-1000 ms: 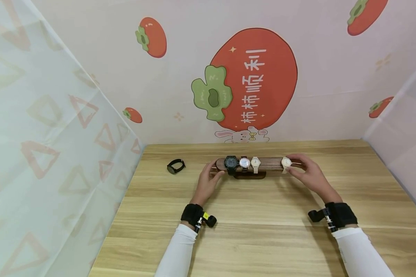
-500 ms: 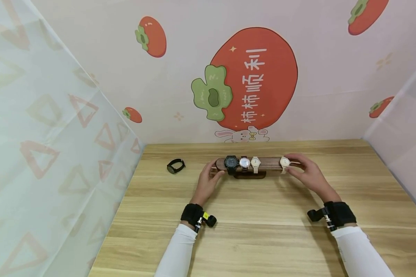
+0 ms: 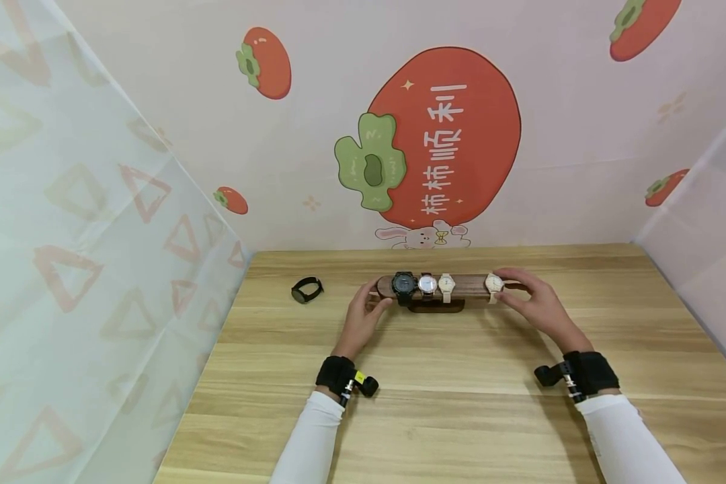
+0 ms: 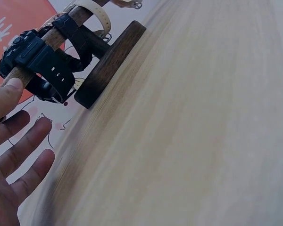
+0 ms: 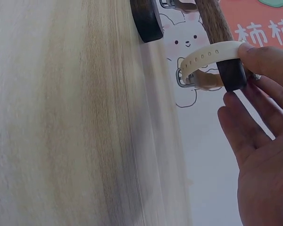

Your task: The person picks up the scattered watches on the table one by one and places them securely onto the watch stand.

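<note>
A dark wooden watch stand (image 3: 470, 286) has a horizontal bar on a short base (image 4: 111, 66). At the bar's left end my left hand (image 3: 361, 319) grips it between thumb and index finger; the other fingers are spread. My right hand (image 3: 541, 306) pinches a cream-strapped watch (image 3: 493, 283) at the right end, its strap (image 5: 210, 55) looped around the bar. Farther left on the bar sit a bulky black watch (image 3: 403, 284), a white-faced watch with a dark strap (image 3: 426, 284) and another cream watch (image 3: 446, 285). Bar stretches bare between the two cream watches.
A black watch (image 3: 306, 290) lies on the wooden table (image 3: 435, 417), left of the stand. Behind the table rises a wall sheet (image 3: 302, 161) with printed persimmons; a patterned side sheet (image 3: 109, 269) stands at the left.
My right hand has moved slightly left, and the cream watch it pinches has slid a little inward along the bar. My left hand and the stand have stayed in place.
</note>
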Demonstrator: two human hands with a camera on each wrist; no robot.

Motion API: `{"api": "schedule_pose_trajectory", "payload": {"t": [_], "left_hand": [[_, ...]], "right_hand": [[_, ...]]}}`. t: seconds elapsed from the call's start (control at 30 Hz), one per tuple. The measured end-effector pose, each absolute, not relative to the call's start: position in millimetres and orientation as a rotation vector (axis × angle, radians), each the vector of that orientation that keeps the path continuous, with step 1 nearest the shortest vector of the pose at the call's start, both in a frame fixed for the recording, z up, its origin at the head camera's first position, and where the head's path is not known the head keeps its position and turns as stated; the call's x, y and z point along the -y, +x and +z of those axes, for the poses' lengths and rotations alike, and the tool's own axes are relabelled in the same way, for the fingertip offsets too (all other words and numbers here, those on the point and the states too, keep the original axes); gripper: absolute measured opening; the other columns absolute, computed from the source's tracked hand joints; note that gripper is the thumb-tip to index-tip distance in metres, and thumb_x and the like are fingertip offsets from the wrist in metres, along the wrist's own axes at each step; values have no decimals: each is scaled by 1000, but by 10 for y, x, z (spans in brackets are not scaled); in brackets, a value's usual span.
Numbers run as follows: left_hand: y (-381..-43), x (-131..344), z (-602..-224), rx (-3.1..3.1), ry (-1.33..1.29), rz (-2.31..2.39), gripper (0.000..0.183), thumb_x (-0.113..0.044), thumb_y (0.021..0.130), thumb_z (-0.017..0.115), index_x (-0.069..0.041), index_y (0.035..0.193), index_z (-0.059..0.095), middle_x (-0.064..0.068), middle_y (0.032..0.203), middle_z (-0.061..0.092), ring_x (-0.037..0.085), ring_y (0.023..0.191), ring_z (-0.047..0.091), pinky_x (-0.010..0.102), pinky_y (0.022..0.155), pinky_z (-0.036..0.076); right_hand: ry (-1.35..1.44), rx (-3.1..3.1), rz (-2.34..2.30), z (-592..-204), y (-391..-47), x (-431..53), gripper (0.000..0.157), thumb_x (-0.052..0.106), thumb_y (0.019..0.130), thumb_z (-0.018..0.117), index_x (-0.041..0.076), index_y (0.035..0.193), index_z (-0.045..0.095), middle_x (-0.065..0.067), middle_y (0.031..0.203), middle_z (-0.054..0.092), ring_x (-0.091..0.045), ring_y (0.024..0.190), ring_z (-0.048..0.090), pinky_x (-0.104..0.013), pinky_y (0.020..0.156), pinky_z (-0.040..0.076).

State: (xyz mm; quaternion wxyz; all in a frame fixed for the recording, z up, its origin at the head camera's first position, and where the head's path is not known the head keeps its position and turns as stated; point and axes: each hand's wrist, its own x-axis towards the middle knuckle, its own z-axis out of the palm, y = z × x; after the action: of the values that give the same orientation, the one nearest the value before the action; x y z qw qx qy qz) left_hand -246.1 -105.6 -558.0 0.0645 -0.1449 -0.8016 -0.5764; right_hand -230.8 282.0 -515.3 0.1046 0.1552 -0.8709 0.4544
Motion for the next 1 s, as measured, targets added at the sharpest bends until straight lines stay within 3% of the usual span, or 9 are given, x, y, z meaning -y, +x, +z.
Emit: {"api": "schedule_pose_trajectory", "payload": {"t": [0.13, 0.27, 0.57, 1.0], "left_hand": [[-2457, 1057, -5585, 2420, -435, -1740, 59, -29, 103, 71, -19, 158, 51, 11, 132, 63, 23, 110, 66, 33, 93, 58], [-2449, 1057, -5582, 2425, -426, -1743, 60, -29, 104, 71, -17, 158, 50, 12, 133, 62, 23, 109, 66, 33, 92, 58], [-2449, 1052, -5578, 2424, -436, -1736, 61, -28, 104, 70, -12, 159, 49, 13, 134, 62, 25, 110, 67, 36, 95, 59], [-2434, 1056, -5566, 2450, -423, -1741, 59, -28, 104, 70, -18, 159, 49, 12, 136, 62, 26, 111, 67, 41, 98, 58]], "right_hand": [[450, 2586, 1297, -5156, -2317, -2814, 44, 13, 99, 78, 10, 142, 67, -16, 141, 66, 4, 117, 57, -37, 102, 54], [457, 2587, 1291, -5152, -2325, -2801, 45, 13, 99, 78, 10, 143, 67, -16, 141, 66, -13, 120, 61, -47, 101, 53], [473, 2579, 1318, -5139, -2329, -2756, 46, 13, 98, 79, 11, 142, 68, -15, 144, 65, 10, 120, 52, -38, 101, 53], [476, 2589, 1314, -5155, -2347, -2731, 46, 15, 98, 80, 11, 142, 68, -14, 146, 64, -2, 122, 56, -38, 101, 54]]}}
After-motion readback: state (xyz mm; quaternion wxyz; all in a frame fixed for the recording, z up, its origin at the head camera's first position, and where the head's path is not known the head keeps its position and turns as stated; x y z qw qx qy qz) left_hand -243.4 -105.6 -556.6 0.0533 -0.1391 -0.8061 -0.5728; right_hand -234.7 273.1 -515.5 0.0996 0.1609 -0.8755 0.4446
